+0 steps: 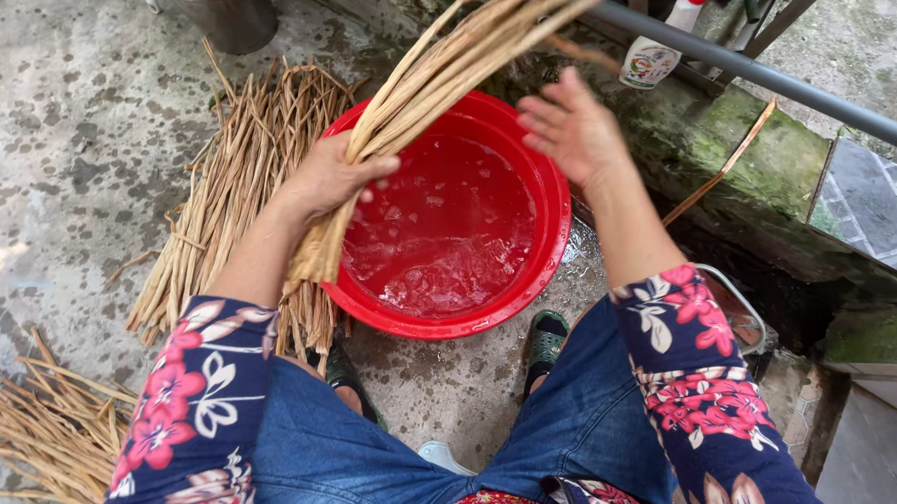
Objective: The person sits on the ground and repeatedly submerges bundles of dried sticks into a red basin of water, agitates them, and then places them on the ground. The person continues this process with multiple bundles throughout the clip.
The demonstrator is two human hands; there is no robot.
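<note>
Left hand (335, 176) has its grip clamped around a bundle of long tan dried stalks (442, 68), fingers wrapped over the lower part. The bundle runs diagonally from the upper right of the frame down to its cut ends at the near left rim of a red plastic basin (552, 233); the ends hang just over that rim. Basin sits on the wet concrete floor (57, 146), filled with rippling water. Right hand (571, 128) is free above the far right side of the basin, grip apart, fingers spread, holding nothing, close to the bundle but not touching it.

Left of the basin, a loose pile of the same stalks (237, 180) lies on the floor, touching the basin's left side. A second smaller heap of stalks (47, 425) lies at lower left, well apart from the basin. A grey metal pipe (760, 72) crosses upper right above a mossy ledge (753, 152). A white spray bottle (655, 51) stands behind the pipe. Person wears floral sleeves, denim shorts, green sandals; one sandal (546, 340) is just beside the basin's near edge.
</note>
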